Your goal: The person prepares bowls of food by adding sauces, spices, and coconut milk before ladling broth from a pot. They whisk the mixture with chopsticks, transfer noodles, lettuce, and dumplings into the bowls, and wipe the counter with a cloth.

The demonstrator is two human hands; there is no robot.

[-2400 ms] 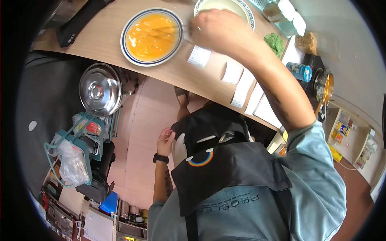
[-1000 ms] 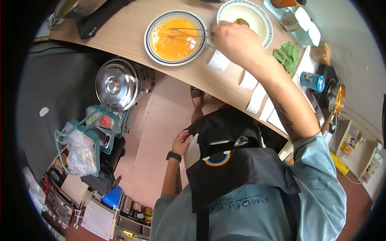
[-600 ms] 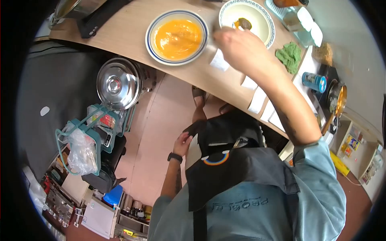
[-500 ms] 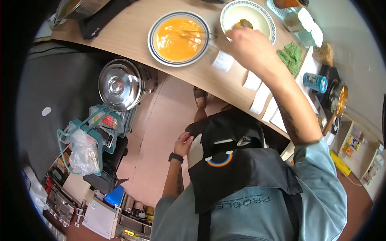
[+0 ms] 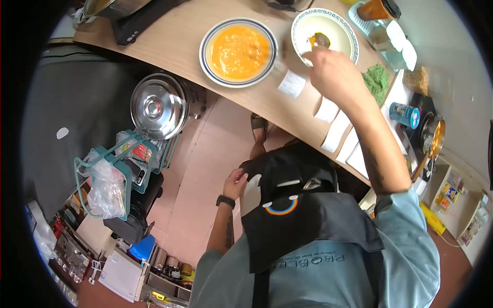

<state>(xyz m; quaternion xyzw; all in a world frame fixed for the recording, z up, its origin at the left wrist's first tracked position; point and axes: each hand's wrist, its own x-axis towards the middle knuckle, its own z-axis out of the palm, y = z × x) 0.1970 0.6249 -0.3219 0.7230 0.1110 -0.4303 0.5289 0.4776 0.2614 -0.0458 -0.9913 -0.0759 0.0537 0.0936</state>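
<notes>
My right hand [image 5: 336, 74] is closed over the table, beside the near rim of a patterned white bowl [image 5: 351, 35] with a small yellow and dark portion inside. Thin chopsticks, smeared by motion, run from its fingers toward a blue-rimmed plate [image 5: 204, 55] of beaten orange-yellow egg [image 5: 239, 51]. Their tips are hard to make out. Low beside the black apron [image 5: 308, 220], my left hand [image 5: 235, 184] hangs with loosely bent fingers and nothing visible in it.
White paper slips [image 5: 292, 83] lie along the table's near edge. Right of the bowl are a green cloth [image 5: 376, 82], a blue can [image 5: 404, 115] and a pan [image 5: 436, 137]. A lidded steel pot [image 5: 154, 107] and a teal rack [image 5: 126, 179] stand below left.
The view has shifted slightly, so the plate and bowl sit lower and further right. My right hand has moved a little, and the chopsticks are now blurred. My left hand is nearly unchanged.
</notes>
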